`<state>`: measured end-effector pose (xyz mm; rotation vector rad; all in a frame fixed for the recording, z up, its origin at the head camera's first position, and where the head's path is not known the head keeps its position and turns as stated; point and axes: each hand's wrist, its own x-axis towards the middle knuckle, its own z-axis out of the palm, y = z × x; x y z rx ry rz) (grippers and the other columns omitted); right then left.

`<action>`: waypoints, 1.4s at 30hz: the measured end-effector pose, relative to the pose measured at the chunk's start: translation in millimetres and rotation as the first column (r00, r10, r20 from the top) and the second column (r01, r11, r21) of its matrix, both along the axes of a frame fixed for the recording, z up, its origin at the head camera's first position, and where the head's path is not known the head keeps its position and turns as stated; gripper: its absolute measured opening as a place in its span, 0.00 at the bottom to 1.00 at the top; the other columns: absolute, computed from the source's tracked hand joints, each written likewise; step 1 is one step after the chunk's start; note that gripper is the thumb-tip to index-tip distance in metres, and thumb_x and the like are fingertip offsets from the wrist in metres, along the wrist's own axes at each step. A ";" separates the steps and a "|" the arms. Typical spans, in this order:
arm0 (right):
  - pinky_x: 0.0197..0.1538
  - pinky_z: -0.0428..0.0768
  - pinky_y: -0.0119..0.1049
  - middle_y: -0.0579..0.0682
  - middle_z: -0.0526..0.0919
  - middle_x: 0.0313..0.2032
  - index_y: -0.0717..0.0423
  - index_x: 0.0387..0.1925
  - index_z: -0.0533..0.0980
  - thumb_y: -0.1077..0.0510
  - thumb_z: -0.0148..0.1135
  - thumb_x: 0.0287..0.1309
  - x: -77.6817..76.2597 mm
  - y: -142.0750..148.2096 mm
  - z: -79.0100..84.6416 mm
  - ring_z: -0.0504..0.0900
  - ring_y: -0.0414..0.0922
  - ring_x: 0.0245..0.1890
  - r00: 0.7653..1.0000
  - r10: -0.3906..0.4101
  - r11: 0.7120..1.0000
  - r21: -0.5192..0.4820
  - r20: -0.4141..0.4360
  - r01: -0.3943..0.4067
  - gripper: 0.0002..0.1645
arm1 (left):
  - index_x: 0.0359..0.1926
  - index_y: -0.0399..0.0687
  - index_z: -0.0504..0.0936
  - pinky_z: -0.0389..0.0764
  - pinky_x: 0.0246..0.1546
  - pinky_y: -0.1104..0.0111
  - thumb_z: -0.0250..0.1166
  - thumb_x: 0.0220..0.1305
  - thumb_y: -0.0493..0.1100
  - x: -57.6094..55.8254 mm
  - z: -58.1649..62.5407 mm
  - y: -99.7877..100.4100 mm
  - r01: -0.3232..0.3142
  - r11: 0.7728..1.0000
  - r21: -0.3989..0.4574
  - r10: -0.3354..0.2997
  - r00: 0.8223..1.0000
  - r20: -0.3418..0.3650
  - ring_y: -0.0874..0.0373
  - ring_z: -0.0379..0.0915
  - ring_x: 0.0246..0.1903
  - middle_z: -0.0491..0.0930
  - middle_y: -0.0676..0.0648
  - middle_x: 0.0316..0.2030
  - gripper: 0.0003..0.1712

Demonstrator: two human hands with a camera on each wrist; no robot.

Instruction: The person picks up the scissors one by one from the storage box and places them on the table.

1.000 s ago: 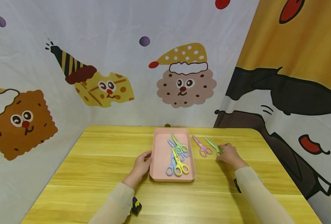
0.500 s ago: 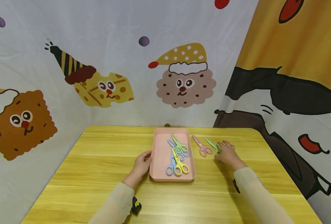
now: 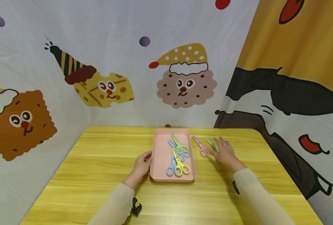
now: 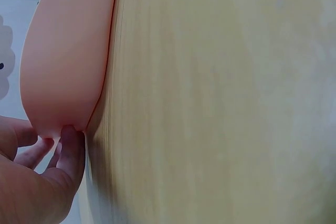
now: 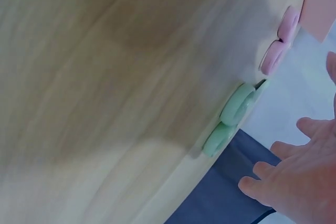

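My left hand (image 3: 140,164) holds the left side of a pink tray (image 3: 159,175), its fingers and thumb at the wall in the left wrist view. Inside lie several children's scissors: yellow scissors (image 3: 179,162), green scissors (image 3: 179,144) and two blue pairs, overlapping one another. Right of the tray, pink scissors (image 3: 201,146) rest on the table beside a second pair of green scissors (image 3: 212,144). My right hand (image 3: 225,153) spreads over the handles of that green pair in the head view, holding nothing. The right wrist view shows its fingers apart from the green handles (image 5: 236,106).
The wooden table (image 3: 104,156) reaches back to a white cloth wall (image 3: 113,25) printed with cartoon figures. A patterned curtain (image 3: 290,93) stands along the right side. A small black device (image 3: 136,206) is worn at the left wrist.
My right hand has shifted left over the green scissors, its fingers now spread wider and covering their handles. My left hand, the tray and all the scissors stay in place.
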<state>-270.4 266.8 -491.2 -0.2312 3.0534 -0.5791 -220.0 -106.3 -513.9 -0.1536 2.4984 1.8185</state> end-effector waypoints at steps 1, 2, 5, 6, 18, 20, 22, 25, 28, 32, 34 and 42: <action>0.63 0.49 0.72 0.70 0.45 0.70 0.61 0.71 0.51 0.42 0.54 0.64 0.5 -1.4 0.3 0.45 0.73 0.67 1.000 0.004 1.000 -0.001 -0.006 -0.004 0.44 | 0.61 0.35 0.72 0.78 0.53 0.57 0.53 0.68 0.34 -0.1 0.0 -0.1 -0.002 1.000 0.002 0.002 1.000 0.001 0.44 0.73 0.52 0.75 0.35 0.53 0.21; 0.63 0.49 0.72 0.70 0.45 0.70 0.61 0.71 0.51 0.42 0.53 0.64 1.2 -2.8 0.6 0.45 0.74 0.67 1.000 0.008 1.000 0.004 -0.014 -0.008 0.44 | 0.61 0.35 0.72 0.78 0.53 0.57 0.53 0.68 0.34 -0.1 -0.3 -0.2 -0.002 1.000 0.001 0.002 1.000 0.000 0.44 0.73 0.52 0.75 0.35 0.53 0.21; 0.63 0.49 0.73 0.70 0.44 0.70 0.61 0.71 0.51 0.42 0.53 0.65 3.7 -6.4 1.3 0.44 0.74 0.67 1.000 0.017 1.000 0.008 -0.024 -0.017 0.44 | 0.61 0.35 0.72 0.78 0.52 0.57 0.53 0.68 0.34 -0.5 -0.9 -0.3 -0.003 1.000 0.001 0.003 1.000 0.002 0.44 0.73 0.52 0.75 0.36 0.53 0.21; 0.62 0.50 0.73 0.71 0.44 0.70 0.61 0.71 0.51 0.42 0.53 0.64 4.5 -7.6 1.6 0.45 0.74 0.67 0.999 0.022 1.000 0.011 -0.031 -0.021 0.44 | 0.61 0.35 0.72 0.78 0.52 0.57 0.53 0.68 0.34 -0.7 -1.3 -0.3 -0.002 1.000 0.000 0.002 1.000 0.002 0.44 0.73 0.52 0.75 0.36 0.53 0.21; 0.62 0.51 0.73 0.71 0.48 0.69 0.60 0.70 0.56 0.41 0.58 0.60 10.5 -28.8 2.1 0.47 0.74 0.66 0.990 0.091 0.996 -0.004 -0.109 -0.092 0.45 | 0.61 0.35 0.72 0.78 0.52 0.58 0.53 0.68 0.34 -1.6 -3.9 -0.1 0.003 1.000 0.004 -0.003 1.000 -0.007 0.45 0.73 0.51 0.75 0.35 0.53 0.21; 0.64 0.51 0.71 0.71 0.51 0.69 0.62 0.69 0.57 0.41 0.60 0.59 12.2 -33.4 1.9 0.48 0.72 0.67 0.984 0.120 0.992 -0.009 -0.130 -0.122 0.45 | 0.61 0.35 0.71 0.78 0.51 0.58 0.53 0.68 0.34 -1.8 -4.4 0.0 0.005 1.000 0.003 -0.005 1.000 -0.007 0.45 0.73 0.51 0.75 0.35 0.53 0.21; 0.65 0.51 0.69 0.72 0.52 0.68 0.63 0.69 0.58 0.42 0.61 0.58 14.4 -38.1 1.9 0.49 0.72 0.67 0.980 0.139 0.990 -0.019 -0.140 -0.143 0.46 | 0.61 0.35 0.71 0.78 0.51 0.58 0.53 0.68 0.34 -1.7 -4.2 0.0 0.006 1.000 0.003 -0.006 1.000 -0.008 0.45 0.73 0.51 0.75 0.35 0.53 0.21; 0.66 0.51 0.68 0.72 0.52 0.68 0.63 0.69 0.58 0.42 0.62 0.57 17.3 -45.0 2.2 0.49 0.71 0.67 0.978 0.160 0.985 -0.039 -0.133 -0.167 0.46 | 0.61 0.35 0.71 0.78 0.52 0.57 0.53 0.68 0.34 -1.5 -3.7 -0.2 0.002 1.000 0.004 -0.002 1.000 -0.006 0.44 0.72 0.52 0.75 0.35 0.53 0.21; 0.65 0.51 0.70 0.72 0.51 0.68 0.57 0.71 0.56 0.43 0.63 0.57 19.9 -51.8 3.3 0.48 0.72 0.67 0.978 0.168 0.982 -0.070 -0.125 -0.178 0.47 | 0.61 0.35 0.71 0.77 0.53 0.57 0.53 0.68 0.34 -1.6 -3.6 -0.3 -0.002 1.000 0.003 0.002 1.000 -0.005 0.44 0.72 0.52 0.75 0.35 0.53 0.21; 0.65 0.50 0.70 0.71 0.52 0.68 0.46 0.73 0.49 0.44 0.64 0.56 22.3 -60.6 6.4 0.48 0.69 0.68 0.973 0.190 0.975 -0.089 -0.134 -0.203 0.50 | 0.61 0.35 0.71 0.78 0.53 0.57 0.53 0.68 0.34 -2.0 -3.8 -0.2 -0.004 1.000 -0.004 0.004 1.000 -0.007 0.44 0.72 0.52 0.76 0.36 0.53 0.21; 0.67 0.48 0.68 0.69 0.51 0.69 0.43 0.74 0.46 0.45 0.65 0.55 23.7 -64.8 8.0 0.48 0.66 0.70 0.972 0.202 0.970 -0.109 -0.124 -0.216 0.53 | 0.61 0.35 0.72 0.78 0.52 0.57 0.53 0.68 0.34 -1.8 -3.5 0.0 -0.004 1.000 -0.008 0.004 1.000 -0.007 0.45 0.73 0.52 0.76 0.36 0.53 0.21; 0.65 0.49 0.70 0.57 0.46 0.74 0.58 0.71 0.55 0.42 0.66 0.53 31.0 -80.9 10.8 0.49 0.64 0.70 0.963 0.243 0.958 -0.130 -0.114 -0.257 0.51 | 0.61 0.35 0.71 0.78 0.52 0.58 0.53 0.68 0.34 -1.7 -3.0 0.2 -0.003 1.000 -0.010 0.003 1.000 -0.003 0.45 0.73 0.52 0.76 0.36 0.53 0.22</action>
